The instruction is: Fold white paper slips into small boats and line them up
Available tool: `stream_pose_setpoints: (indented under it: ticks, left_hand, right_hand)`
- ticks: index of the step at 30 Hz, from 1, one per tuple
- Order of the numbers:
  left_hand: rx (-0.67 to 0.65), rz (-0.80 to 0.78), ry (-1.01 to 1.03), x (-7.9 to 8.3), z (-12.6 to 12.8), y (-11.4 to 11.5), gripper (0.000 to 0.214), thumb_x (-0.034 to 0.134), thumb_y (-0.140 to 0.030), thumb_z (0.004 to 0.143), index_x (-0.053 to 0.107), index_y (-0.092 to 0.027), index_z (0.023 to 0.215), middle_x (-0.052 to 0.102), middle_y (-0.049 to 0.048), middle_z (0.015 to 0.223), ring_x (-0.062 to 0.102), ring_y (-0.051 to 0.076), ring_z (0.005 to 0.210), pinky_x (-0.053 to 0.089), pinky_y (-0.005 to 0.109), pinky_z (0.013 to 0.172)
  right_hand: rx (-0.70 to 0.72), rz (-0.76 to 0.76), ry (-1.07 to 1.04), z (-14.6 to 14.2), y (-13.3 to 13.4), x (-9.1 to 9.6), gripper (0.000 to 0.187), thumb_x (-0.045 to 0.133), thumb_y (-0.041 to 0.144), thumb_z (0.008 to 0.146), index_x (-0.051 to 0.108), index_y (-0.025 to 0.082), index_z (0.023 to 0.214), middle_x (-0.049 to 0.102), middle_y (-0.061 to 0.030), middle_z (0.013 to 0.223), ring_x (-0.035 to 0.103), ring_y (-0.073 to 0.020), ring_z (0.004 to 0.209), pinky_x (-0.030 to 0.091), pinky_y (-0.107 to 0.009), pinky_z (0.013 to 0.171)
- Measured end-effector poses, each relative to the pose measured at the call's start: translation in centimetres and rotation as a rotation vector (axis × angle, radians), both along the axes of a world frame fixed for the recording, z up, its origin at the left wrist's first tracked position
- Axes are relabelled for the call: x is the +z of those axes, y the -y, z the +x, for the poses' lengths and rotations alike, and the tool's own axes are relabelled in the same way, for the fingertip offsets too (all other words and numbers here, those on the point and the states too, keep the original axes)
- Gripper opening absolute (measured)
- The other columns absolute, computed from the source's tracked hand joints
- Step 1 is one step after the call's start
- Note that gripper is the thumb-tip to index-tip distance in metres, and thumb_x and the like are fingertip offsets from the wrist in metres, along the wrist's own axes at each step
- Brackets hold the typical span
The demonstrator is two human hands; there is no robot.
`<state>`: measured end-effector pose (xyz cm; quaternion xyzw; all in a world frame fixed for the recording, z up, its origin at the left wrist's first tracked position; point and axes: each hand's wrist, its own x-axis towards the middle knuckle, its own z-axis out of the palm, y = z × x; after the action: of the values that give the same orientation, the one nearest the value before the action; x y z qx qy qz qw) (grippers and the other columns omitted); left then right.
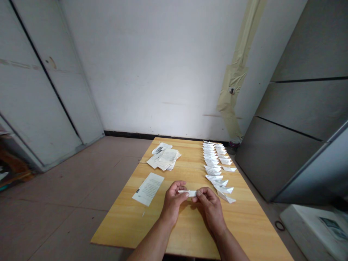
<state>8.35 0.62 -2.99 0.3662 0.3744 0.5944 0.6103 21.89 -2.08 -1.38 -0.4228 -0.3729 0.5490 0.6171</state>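
Head view: a folded white paper strip (187,193) is pinched at its two ends over a pale wooden table (130,224) by the left hand (172,201) and the right hand (209,210). The thumb and fingers of each hand are closed on it, apparently so that it is kept steady and taut. A long row of folded paper pieces (214,166) is lined up toward the table's right edge, seemingly leaving the near middle free for the hands. A printed sheet (148,189) is laid left of the hands, and a loose pile of printed papers (164,157) is placed farther off.
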Motion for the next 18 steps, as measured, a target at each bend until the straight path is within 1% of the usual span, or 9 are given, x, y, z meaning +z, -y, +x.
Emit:
stream_pose_setpoints:
  ticks: [3, 5, 8, 12, 14, 18]
  left_hand:
    - [0.019, 0.015, -0.032, 0.4, -0.1, 0.1, 0.037, 0.075, -0.023, 0.06, 0.064, -0.017, 0.095, 0.059, -0.0019, 0.076, 0.056, 0.012, 0.066, 0.043, 0.024, 0.064]
    - [0.012, 0.016, -0.035, 0.7, -0.2, 0.2, 0.037, 0.075, -0.023, 0.06, 0.064, -0.017, 0.095, 0.06, -0.0018, 0.076, 0.056, 0.012, 0.067, 0.044, 0.024, 0.065]
    - [-0.023, 0.018, -0.036, 0.9, -0.2, 0.3, 0.038, 0.075, -0.024, 0.06, 0.063, -0.017, 0.095, 0.06, -0.0016, 0.076, 0.056, 0.012, 0.067, 0.043, 0.023, 0.064]
    - [-0.035, 0.014, -0.059, 1.1, -0.1, 0.5, 0.038, 0.076, -0.025, 0.059, 0.064, -0.017, 0.094, 0.061, -0.0011, 0.075, 0.057, 0.013, 0.067, 0.044, 0.024, 0.064]
    - [-0.032, 0.01, -0.061, 1.1, -0.1, 0.5, 0.037, 0.076, -0.024, 0.058, 0.064, -0.017, 0.092, 0.061, -0.001, 0.075, 0.056, 0.013, 0.067, 0.044, 0.024, 0.064]
    - [-0.029, 0.001, -0.056, 1.2, 0.0, 0.5, 0.036, 0.076, -0.023, 0.058, 0.065, -0.017, 0.091, 0.062, -0.0004, 0.075, 0.057, 0.013, 0.066, 0.045, 0.024, 0.064]
  right_hand:
    - [0.05, -0.056, -0.054, -0.1, -0.1, 0.3, 0.043, 0.086, 0.042, 0.059, 0.062, 0.019, 0.087, 0.063, 0.0018, 0.064, 0.058, -0.0141, 0.056, 0.048, -0.026, 0.053]
    - [0.093, -0.079, -0.019, -0.2, -0.1, 0.3, 0.044, 0.087, 0.04, 0.057, 0.065, 0.018, 0.088, 0.061, 0.0028, 0.063, 0.055, -0.0124, 0.055, 0.046, -0.024, 0.053]
    - [0.158, -0.082, 0.045, -0.4, -0.2, 0.2, 0.035, 0.084, 0.041, 0.061, 0.065, 0.016, 0.077, 0.059, 0.0026, 0.059, 0.049, -0.0097, 0.052, 0.038, -0.022, 0.05]
    - [0.165, -0.079, 0.074, -0.5, -0.2, -0.2, 0.033, 0.08, 0.042, 0.067, 0.06, 0.016, 0.07, 0.055, 0.0033, 0.052, 0.044, -0.0087, 0.048, 0.03, -0.021, 0.046]
    - [0.167, -0.062, 0.091, -0.4, -0.2, -0.4, 0.032, 0.078, 0.042, 0.069, 0.059, 0.017, 0.069, 0.055, 0.0036, 0.051, 0.042, -0.0084, 0.046, 0.028, -0.021, 0.045]
    - [0.16, -0.048, 0.088, -0.1, 0.0, -0.3, 0.031, 0.077, 0.042, 0.069, 0.057, 0.018, 0.066, 0.055, 0.0035, 0.051, 0.043, -0.0088, 0.046, 0.03, -0.022, 0.046]
